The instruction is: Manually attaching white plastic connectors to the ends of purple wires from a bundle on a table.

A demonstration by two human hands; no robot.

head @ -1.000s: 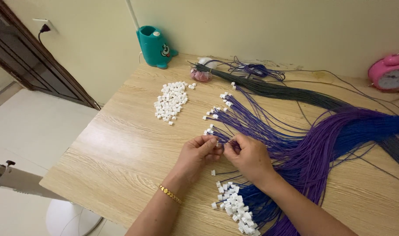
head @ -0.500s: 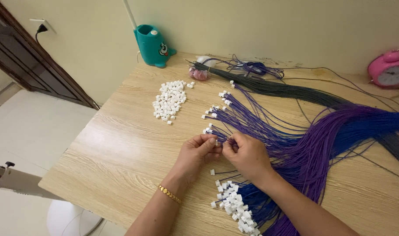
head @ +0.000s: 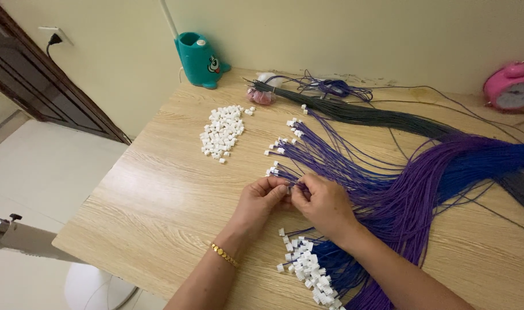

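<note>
Purple wires (head: 388,189) crowd right hand (head: 325,204); white connectors (head: 222,131) well apart.

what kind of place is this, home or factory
Most likely a home room used for piecework, not a factory: a plain wooden table against a painted wall, with a pink alarm clock, a teal cartoon-faced container, purple wires and white connectors.

Left hand (head: 261,202): our fingers pinched, wrist bent inward | Right hand (head: 324,202): our fingertips pinched, touching the left's
</note>
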